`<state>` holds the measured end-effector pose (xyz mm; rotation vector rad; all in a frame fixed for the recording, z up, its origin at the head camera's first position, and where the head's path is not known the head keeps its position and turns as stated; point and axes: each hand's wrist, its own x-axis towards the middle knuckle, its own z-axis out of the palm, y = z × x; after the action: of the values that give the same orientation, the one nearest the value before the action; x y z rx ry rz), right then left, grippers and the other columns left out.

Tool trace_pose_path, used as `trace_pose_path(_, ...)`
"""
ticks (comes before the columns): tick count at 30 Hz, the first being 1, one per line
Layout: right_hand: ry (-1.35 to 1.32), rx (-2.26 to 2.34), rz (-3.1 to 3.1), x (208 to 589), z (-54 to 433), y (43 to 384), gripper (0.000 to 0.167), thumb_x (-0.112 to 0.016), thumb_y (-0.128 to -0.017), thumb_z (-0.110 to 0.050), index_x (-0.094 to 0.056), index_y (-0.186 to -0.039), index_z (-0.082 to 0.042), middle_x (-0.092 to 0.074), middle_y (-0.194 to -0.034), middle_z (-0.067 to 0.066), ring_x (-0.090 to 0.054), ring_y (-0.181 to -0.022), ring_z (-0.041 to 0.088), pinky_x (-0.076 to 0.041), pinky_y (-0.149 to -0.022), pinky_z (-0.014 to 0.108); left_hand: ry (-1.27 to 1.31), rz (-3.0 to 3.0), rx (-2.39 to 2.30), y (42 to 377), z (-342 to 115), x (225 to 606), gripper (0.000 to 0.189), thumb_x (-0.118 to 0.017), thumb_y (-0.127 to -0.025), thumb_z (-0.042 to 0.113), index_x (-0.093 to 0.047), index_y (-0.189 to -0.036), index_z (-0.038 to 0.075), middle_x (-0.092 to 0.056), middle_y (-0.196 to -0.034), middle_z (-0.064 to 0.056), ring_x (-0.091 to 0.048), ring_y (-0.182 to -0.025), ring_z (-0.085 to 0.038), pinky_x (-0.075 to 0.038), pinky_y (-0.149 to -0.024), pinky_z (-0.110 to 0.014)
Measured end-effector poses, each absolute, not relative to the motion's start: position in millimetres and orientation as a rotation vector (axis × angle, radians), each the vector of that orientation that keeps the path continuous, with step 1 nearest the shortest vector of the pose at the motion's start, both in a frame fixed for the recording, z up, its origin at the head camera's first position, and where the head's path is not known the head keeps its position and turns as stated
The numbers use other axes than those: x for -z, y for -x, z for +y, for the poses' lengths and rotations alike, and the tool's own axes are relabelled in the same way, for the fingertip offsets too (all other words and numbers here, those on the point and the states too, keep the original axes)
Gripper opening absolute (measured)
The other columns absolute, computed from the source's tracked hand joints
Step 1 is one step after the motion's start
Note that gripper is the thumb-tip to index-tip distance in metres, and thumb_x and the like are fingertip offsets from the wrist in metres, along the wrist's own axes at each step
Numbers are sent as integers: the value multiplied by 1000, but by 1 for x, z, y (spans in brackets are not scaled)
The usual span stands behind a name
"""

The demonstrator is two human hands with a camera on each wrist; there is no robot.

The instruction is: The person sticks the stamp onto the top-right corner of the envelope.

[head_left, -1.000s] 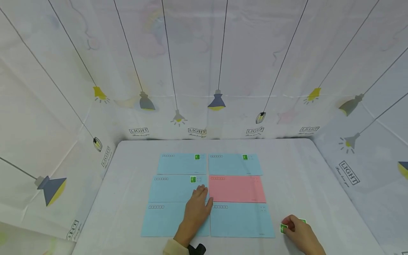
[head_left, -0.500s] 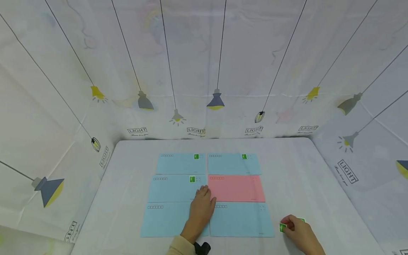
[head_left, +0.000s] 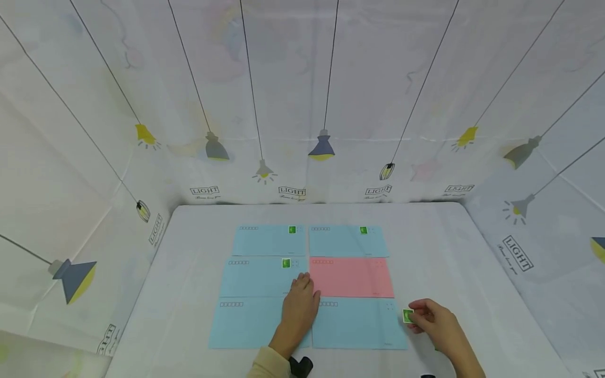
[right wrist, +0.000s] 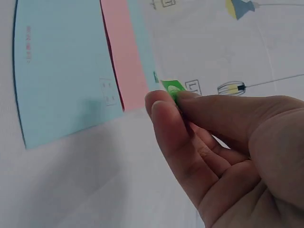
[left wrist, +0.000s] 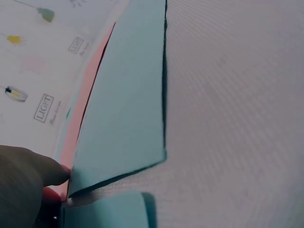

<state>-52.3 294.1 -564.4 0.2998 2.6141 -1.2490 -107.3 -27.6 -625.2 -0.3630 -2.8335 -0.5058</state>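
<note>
Between thumb and fingertips my right hand pinches a small green stamp with a white border, beside the right edge of the near-right blue envelope. In the right wrist view the stamp sticks out past the thumb tip. My left hand rests flat where the envelopes meet, its fingertips at the left edge of the pink envelope. A sliver of green shows under my right wrist; the rest is hidden. The near-left blue envelope and the pink one bear no stamp.
The middle-left, far-left and far-right blue envelopes each carry a green stamp near the upper right. All the envelopes lie in two columns on a white-covered table. Printed lamp curtains stand around its back and sides.
My right hand has lifted away from its place at the right and moved up and leftward with the stamp, toward the near-right envelope. The left hand has slid slightly right.
</note>
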Motion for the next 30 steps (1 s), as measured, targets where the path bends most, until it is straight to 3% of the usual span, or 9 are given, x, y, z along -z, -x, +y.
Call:
trace_pose_path(7, -275, 1375, 2603, 565, 287, 73, 34, -68, -97, -20, -61, -120, 4, -73, -99, 12, -75, -79, 19, -63, -71, 27, 367, -2845, 512, 108, -29, 623, 40, -71, -93, 26, -69, -121, -3, -68, -132, -14, -62, -128, -28, -52, -107, -43)
trace_pose_path(14, -185, 1406, 2666, 569, 281, 97, 28, -65, -98, -17, -64, -118, 2, -74, -102, 15, -75, -80, 19, -63, -73, 28, 364, -2848, 531, 107, -29, 624, 39, -71, -93, 24, -69, -121, -4, -67, -132, -15, -62, -129, -28, -52, -107, -43)
trace_pose_path(21, -153, 1328, 2752, 576, 269, 132, 30, -64, -99, -25, -65, -117, 0, -73, -104, 14, -73, -85, 19, -61, -74, 22, 373, -2827, 556, 109, -30, 624, 38, -72, -93, 23, -70, -120, -3, -68, -132, -15, -62, -129, -28, -51, -108, -43)
trace_pose_path(30, -117, 1257, 2802, 591, 258, 181, 25, -62, -99, -18, -66, -114, 1, -72, -103, 17, -70, -88, 24, -54, -71, 20, 374, -2832, 538, 108, -31, 623, 39, -71, -93, 25, -70, -120, -3, -67, -133, -14, -61, -129, -27, -51, -109, -42)
